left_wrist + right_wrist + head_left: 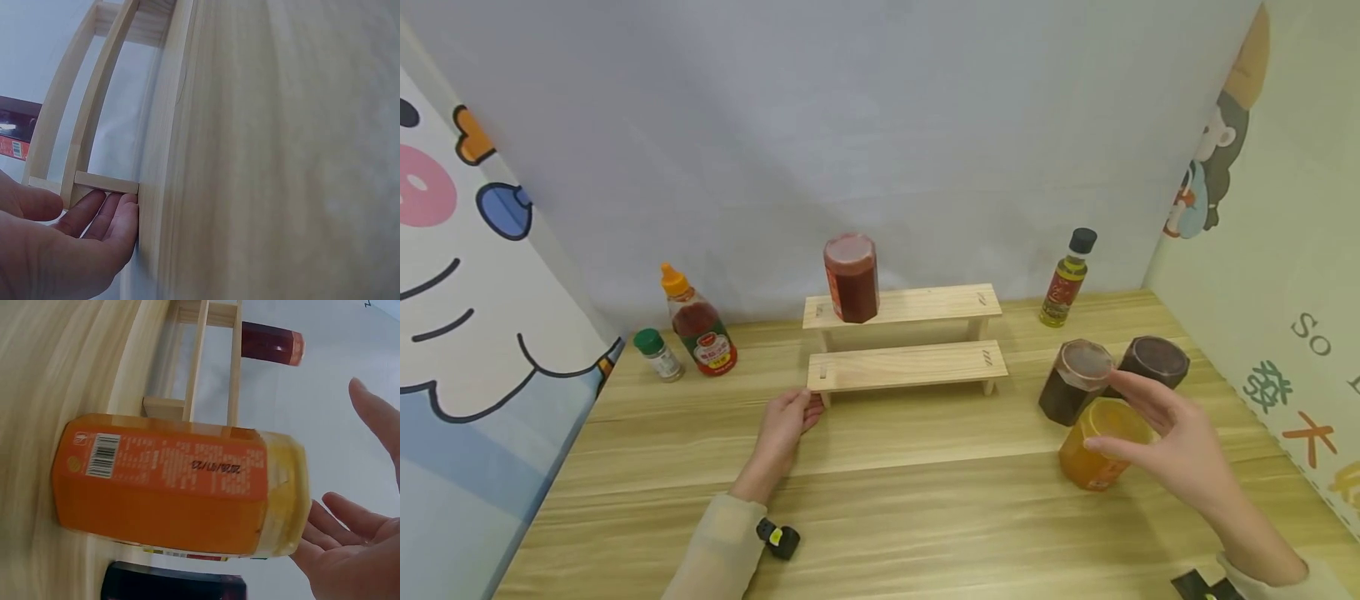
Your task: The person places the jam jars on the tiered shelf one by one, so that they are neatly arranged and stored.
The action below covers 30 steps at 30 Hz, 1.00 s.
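A two-step wooden shelf rack [907,365] stands at mid-table. Its lower left end is touched by my left hand [786,423], the fingers lying against the short leg [106,182] and the thumb by the plank's end. On the upper step sits a faceted jar of dark red contents [854,283]. To the right, my right hand [1176,442] hovers over a jar of orange-yellow contents [1093,458], thumb and fingers spread about its lid. In the right wrist view the hand stands apart from the jar's pale lid [289,494], holding nothing.
Two dark faceted jars [1066,392] [1157,360] stand right behind the orange-yellow one. An oil bottle [1063,283] is at the back right. A red sauce bottle [703,333] and a green-capped shaker [659,357] stand at the left. Fabric walls [760,150] enclose the wooden table [880,533].
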### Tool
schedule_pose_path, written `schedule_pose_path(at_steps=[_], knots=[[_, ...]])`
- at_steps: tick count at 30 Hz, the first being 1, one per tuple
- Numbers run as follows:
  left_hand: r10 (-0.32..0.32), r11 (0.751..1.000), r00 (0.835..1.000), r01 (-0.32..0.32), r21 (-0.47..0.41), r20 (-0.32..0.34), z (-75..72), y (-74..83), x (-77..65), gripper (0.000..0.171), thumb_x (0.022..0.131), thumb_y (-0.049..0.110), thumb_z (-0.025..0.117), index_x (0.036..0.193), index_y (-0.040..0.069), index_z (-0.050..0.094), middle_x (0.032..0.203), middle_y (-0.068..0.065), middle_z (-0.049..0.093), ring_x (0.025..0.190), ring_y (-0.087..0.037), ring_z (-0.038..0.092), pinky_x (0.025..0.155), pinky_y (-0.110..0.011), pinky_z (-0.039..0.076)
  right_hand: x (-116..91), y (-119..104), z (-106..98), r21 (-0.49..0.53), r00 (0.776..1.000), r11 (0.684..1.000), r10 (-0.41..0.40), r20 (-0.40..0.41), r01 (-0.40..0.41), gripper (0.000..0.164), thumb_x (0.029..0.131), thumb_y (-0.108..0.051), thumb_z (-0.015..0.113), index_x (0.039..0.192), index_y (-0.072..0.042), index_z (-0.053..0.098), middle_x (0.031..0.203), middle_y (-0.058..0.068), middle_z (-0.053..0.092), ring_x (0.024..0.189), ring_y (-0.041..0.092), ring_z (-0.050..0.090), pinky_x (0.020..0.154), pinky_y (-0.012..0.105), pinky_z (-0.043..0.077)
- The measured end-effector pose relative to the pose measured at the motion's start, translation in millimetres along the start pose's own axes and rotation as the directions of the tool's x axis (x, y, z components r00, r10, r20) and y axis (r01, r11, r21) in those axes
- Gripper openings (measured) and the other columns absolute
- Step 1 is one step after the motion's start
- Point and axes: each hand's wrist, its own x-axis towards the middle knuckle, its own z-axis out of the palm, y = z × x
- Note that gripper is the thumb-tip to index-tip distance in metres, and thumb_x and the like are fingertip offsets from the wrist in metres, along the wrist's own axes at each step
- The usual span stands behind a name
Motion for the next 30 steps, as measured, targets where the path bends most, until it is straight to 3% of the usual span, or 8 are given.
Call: schedule_pose_path(at_steps=[9,14,18,26,30], knots=[[0.001,1.0,1.0,-0.001,0.001,-0.001,-2.4,-1.0,0.6,0.038,0.104,0.011,0.035,0.127,-0.018,0.046,0.121,-0.03,0.052,0.111,-0.036,0.053,0.097,-0.041,0.044,-8,18,-1,0.038,1.0,0.999,0.028,-0.001,-0.028,0.084,0.07,0.0,0.084,0.142,0.0,0.041,0.138,0.008,0.048,0.122,-0.001,0.043,0.095,0.01,0.035],[0.001,1.0,1.0,-0.001,-0.002,-0.003,0.2,-0.2,1.2,0.038,0.104,0.01,0.036,0.127,-0.018,0.046,0.121,-0.03,0.052,0.111,-0.036,0.053,0.097,-0.04,0.044,-15,30,-2,0.031,0.997,0.997,0.068,0.023,-0.069,0.091,0.069,-0.001,0.085,0.146,-0.003,0.035,0.141,0.017,0.043,0.123,-0.002,0.039,0.096,0.007,0.031],[0.004,1.0,1.0,-0.004,-0.005,-0.002,2.2,0.5,1.0,0.038,0.104,0.01,0.036,0.127,-0.019,0.045,0.12,-0.03,0.052,0.11,-0.037,0.053,0.096,-0.041,0.044,-19,38,-3,0.009,0.987,0.989,0.149,0.066,-0.15,0.095,0.071,-0.006,0.085,0.149,-0.008,0.031,0.143,0.02,0.039,0.122,-0.002,0.039,0.089,0.005,0.034],[-0.002,1.0,1.0,0.002,-0.009,-0.012,0.4,0.1,0.6,0.037,0.104,0.009,0.037,0.127,-0.019,0.045,0.119,-0.03,0.052,0.11,-0.037,0.053,0.096,-0.041,0.044,-23,51,5,0.091,0.982,0.98,0.166,0.091,-0.174,0.082,0.071,-0.003,0.084,0.14,0.002,0.039,0.12,-0.014,0.056,0.103,-0.005,0.054,0.08,0.014,0.047],[-0.007,1.0,1.0,0.007,-0.003,-0.015,0.0,0.8,0.0,0.038,0.104,0.01,0.037,0.127,-0.019,0.045,0.119,-0.03,0.052,0.11,-0.037,0.054,0.096,-0.04,0.045,-24,55,7,0.1,0.981,0.977,0.182,0.071,-0.189,0.077,0.071,-0.003,0.084,0.136,0.002,0.043,0.114,-0.018,0.058,0.099,-0.004,0.056,0.078,0.016,0.049]])
